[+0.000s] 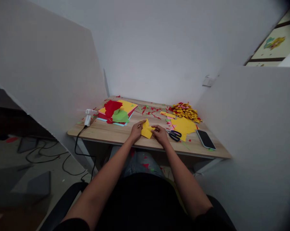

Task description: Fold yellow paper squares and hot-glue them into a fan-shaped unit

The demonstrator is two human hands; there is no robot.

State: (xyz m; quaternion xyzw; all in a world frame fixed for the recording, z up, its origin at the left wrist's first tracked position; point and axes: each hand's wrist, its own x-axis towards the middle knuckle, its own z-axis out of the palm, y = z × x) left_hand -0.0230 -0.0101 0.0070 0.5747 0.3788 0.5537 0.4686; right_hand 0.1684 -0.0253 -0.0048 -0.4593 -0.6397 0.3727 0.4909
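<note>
A small piece of yellow paper (pixel 147 131) with creases is held between my two hands near the table's front edge. My left hand (pixel 136 131) pinches its left side, thumb and fingers closed on it. On the opposite side my right hand (pixel 159 133) grips the paper's right edge with bent fingers. Just right of that hand lie scissors with dark handles (pixel 175 135), their blades partly hidden by the hand. Beyond them are larger yellow sheets (pixel 184 125), spread flat on the wood.
Colored paper sheets (pixel 129 107) with red and green pieces lie at left. A white glue gun (pixel 88 118) trails a black cord off the table (pixel 106 133). A pile of folded yellow and red paper (pixel 187 111) sits back right, a phone (pixel 206 139) at right. Partitions flank both sides.
</note>
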